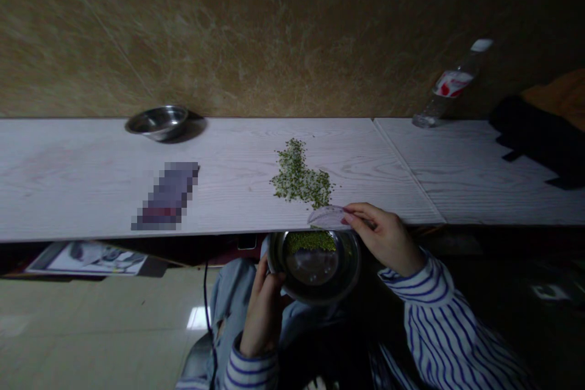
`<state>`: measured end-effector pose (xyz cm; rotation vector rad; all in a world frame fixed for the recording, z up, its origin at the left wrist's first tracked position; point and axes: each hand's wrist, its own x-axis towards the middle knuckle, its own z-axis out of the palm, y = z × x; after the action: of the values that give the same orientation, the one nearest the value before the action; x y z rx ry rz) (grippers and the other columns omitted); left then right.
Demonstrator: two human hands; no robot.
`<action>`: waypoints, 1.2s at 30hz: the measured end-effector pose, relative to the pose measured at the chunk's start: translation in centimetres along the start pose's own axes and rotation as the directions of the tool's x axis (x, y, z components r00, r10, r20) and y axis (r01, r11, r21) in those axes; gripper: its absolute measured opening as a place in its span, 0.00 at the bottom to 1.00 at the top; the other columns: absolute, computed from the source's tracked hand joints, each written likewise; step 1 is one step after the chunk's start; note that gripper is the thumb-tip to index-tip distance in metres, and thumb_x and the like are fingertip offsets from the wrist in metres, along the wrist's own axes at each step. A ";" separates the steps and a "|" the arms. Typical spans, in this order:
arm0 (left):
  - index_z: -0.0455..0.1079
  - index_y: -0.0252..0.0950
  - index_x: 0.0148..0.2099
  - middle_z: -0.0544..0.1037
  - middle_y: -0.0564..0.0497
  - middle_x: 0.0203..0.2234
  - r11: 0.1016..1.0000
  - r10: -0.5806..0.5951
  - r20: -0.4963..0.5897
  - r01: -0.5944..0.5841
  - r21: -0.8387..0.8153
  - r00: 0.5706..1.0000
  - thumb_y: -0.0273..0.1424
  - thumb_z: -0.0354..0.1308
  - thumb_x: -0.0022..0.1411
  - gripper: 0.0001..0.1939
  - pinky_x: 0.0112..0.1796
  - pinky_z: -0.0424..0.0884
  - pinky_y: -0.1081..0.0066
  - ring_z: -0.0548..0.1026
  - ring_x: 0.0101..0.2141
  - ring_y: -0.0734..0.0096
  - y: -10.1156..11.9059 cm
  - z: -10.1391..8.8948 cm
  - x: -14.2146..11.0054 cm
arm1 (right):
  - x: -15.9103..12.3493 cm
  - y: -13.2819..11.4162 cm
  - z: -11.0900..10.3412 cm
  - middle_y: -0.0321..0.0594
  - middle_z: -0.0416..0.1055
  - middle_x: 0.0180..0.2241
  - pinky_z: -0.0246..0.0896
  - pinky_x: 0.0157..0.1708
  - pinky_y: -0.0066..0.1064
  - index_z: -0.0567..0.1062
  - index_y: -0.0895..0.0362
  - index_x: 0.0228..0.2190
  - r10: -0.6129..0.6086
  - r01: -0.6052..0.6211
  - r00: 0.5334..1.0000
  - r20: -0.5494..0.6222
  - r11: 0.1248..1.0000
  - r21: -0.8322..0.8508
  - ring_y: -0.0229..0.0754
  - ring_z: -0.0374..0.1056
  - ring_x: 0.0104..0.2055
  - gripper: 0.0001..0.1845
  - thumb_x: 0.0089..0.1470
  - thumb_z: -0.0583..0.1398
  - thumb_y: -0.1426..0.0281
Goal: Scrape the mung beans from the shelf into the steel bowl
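Note:
My left hand point(265, 304) grips the near left rim of a metal bowl point(350, 283), held just below the table's front edge over my lap. Small green beans point(311, 241) lie inside the bowl at its far side. Between the thumb and fingers of my right hand point(384, 231) is a thin, translucent, curved plastic piece point(331, 217), lying low over the table edge above the bowl. A patch of green beans mixed with white grains point(299, 177) is spread on the white tabletop just beyond that piece.
On the wood-grain table point(237, 195) stand a second metal bowl point(158, 123) near the wall and a blurred-out flat object point(169, 195) at left. A clear bottle point(450, 88) stands at right, beside dark cloth point(543, 140). A black cable point(208, 311) hangs at my left.

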<state>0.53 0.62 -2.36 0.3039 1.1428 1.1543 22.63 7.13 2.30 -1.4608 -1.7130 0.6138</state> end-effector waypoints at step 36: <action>0.63 0.42 0.59 0.70 0.45 0.53 0.999 0.023 0.032 -0.022 -0.036 0.999 0.29 0.57 0.53 0.30 0.35 0.71 0.68 0.68 0.49 0.54 -0.1 -0.5 0.0 | 1.4 0.7 -0.3 0.43 0.79 0.35 0.71 0.36 0.34 0.76 0.56 0.39 -0.003 -0.002 0.993 -0.122 0.999 -0.038 0.46 0.77 0.37 0.11 0.56 0.59 0.65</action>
<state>0.22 0.41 -2.69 0.3081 1.0919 1.1841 23.19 8.55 2.28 -1.4939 -1.6380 0.4836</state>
